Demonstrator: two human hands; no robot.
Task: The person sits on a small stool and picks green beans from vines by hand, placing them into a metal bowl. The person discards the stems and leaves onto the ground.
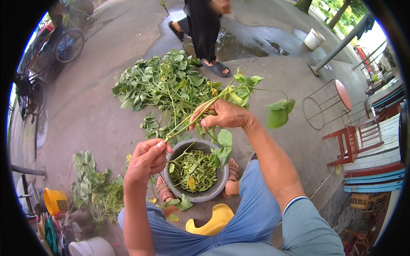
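Observation:
Above a grey basin [223, 178], my two hands hold a green bean plant [232, 94] by its long stems. My left hand [147, 157] pinches the stem ends between thumb and fingers. Further up the same stems, my right hand [224, 114] is closed around them, near some green pods. The plant's leafy tips stick out past my right hand. Loose green pods [192, 164] lie in the basin, with a few yellowed bits among them. The basin stands on the ground between my sandalled feet.
Beyond the basin lies a big heap of leafy plants [160, 81]; a smaller pile [96, 185] is at left. A person in dark trousers [203, 32] is walking past. A yellow plastic piece [218, 219] sits between my legs. A red chair [352, 143] stands at right.

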